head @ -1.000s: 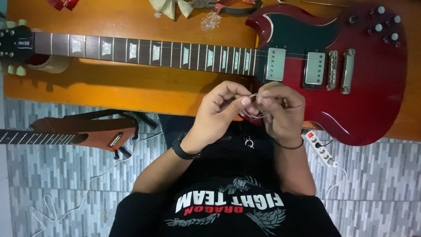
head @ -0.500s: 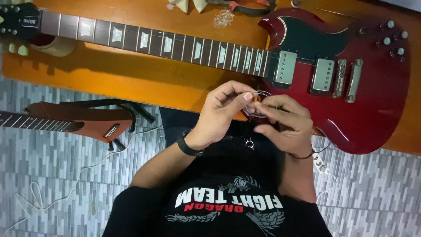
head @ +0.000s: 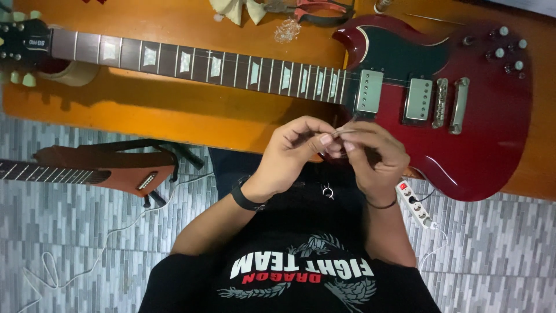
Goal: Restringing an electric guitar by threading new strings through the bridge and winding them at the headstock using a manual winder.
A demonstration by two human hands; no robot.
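Note:
A dark red electric guitar [head: 463, 104] lies flat on an orange wooden table [head: 174, 110], its neck [head: 191, 64] running left to the headstock. My left hand [head: 292, 153] and my right hand [head: 373, 156] meet just in front of the guitar body, near the neck pickup. Both pinch a thin coiled guitar string [head: 341, 132] between the fingertips. A black band sits on my left wrist, a thin one on my right.
A second guitar [head: 110, 171] with a brown body lies on the grey tiled floor at left, with a white cable trailing. A white power strip [head: 414, 204] hangs below the table edge. Red-handled pliers [head: 315, 8] and cloth scraps lie at the table's far side.
The view has shifted so the guitar sits lower and further right. My hands have stayed together on the string, fingers closing tighter over the coil.

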